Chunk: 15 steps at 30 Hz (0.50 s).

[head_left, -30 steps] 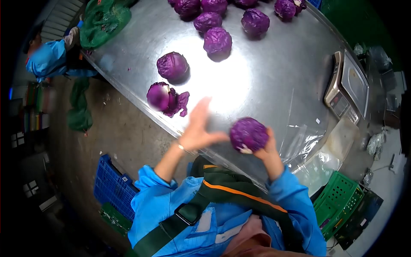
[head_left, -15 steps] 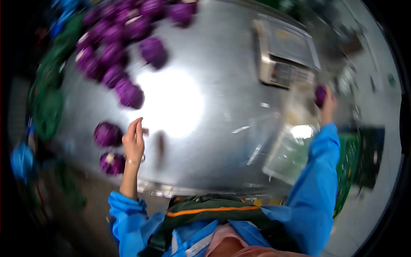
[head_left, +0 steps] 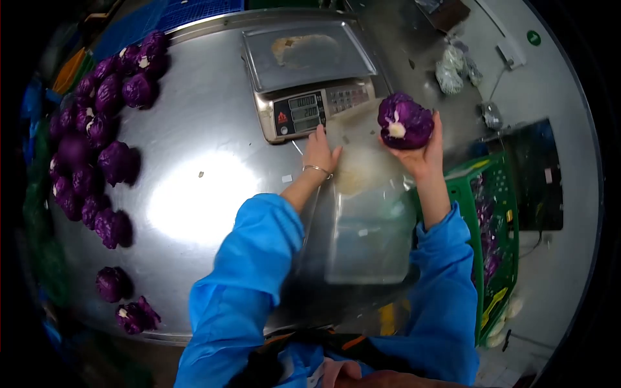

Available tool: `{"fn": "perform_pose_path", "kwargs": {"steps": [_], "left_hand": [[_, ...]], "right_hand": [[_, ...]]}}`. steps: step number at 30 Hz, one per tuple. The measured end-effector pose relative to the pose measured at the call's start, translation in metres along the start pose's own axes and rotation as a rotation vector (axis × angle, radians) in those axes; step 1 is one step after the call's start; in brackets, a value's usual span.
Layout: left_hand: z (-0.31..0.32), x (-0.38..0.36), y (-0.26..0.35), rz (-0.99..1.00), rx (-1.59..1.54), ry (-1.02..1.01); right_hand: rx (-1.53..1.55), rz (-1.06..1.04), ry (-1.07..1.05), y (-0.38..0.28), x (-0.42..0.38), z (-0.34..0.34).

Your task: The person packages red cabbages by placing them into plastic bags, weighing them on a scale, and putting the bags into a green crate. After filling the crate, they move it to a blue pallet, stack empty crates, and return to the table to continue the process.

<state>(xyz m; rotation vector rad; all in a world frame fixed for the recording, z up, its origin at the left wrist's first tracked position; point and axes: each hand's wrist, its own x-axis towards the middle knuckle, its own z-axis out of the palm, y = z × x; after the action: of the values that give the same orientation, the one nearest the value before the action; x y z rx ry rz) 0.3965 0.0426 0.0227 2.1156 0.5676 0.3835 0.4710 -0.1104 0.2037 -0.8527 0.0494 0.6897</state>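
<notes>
– Purple first: how many?

– See 1 cabbage [head_left: 405, 121] in R hand [head_left: 422, 158], just R of the scale [head_left: 310, 55], near its front corner. Can't give exact no. for the heap [head_left: 97, 136] well L of scale, too bunched; call it over a dozen. Plus 2 loose heads [head_left: 111, 284] set apart, L of scale & nearer the body, 1 w/ ragged leaf.

– And other stuff?

– Count 1 scale, 1 green crate [head_left: 467, 202] R of scale w/ purple contents, no. unclear. Also clear bags [head_left: 369, 255] in front of scale; can't tell how many.

– Hands, pls?

– R: palm up under cabbage, fingers curled partway round its side, cut stem facing cam. L hand [head_left: 319, 154]: abt half open, nothing visible in grip, fingers pointing fwd, thumb out sideways, tips at scale's front edge; can't tell if touching. Both forearms stretched fwd, sleeves blue.
</notes>
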Motion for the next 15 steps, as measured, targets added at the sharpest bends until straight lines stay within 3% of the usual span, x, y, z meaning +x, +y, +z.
{"fn": "perform_pose_path", "kwargs": {"steps": [2,4,6,9,11,12,15], "left_hand": [[0.006,0.024,0.001,-0.059,-0.001,0.043],[0.000,0.043,-0.004,-0.205,-0.040,-0.012],[-0.017,0.026,-0.011,0.022,-0.093,0.173],[-0.104,-0.067,-0.006,0.107,-0.349,0.180],[-0.178,-0.160,-0.004,-0.107,-0.296,0.055],[-0.192,-0.207,-0.025,-0.105,-0.170,0.112],[-0.210,-0.335,-0.033,-0.492,-0.184,0.247]], "right_hand": [[-0.099,0.005,-0.062,-0.007,0.012,0.012],[-0.362,-0.224,-0.060,-0.009,0.049,0.013],[-0.700,-0.479,0.004,0.002,0.072,0.050],[-1.232,-0.803,0.073,0.018,0.135,0.070],[-1.462,-0.946,0.092,0.039,0.166,0.092],[-1.541,-1.013,0.083,0.052,0.189,0.095],[-1.689,-1.150,0.107,0.094,0.241,0.094]]}}
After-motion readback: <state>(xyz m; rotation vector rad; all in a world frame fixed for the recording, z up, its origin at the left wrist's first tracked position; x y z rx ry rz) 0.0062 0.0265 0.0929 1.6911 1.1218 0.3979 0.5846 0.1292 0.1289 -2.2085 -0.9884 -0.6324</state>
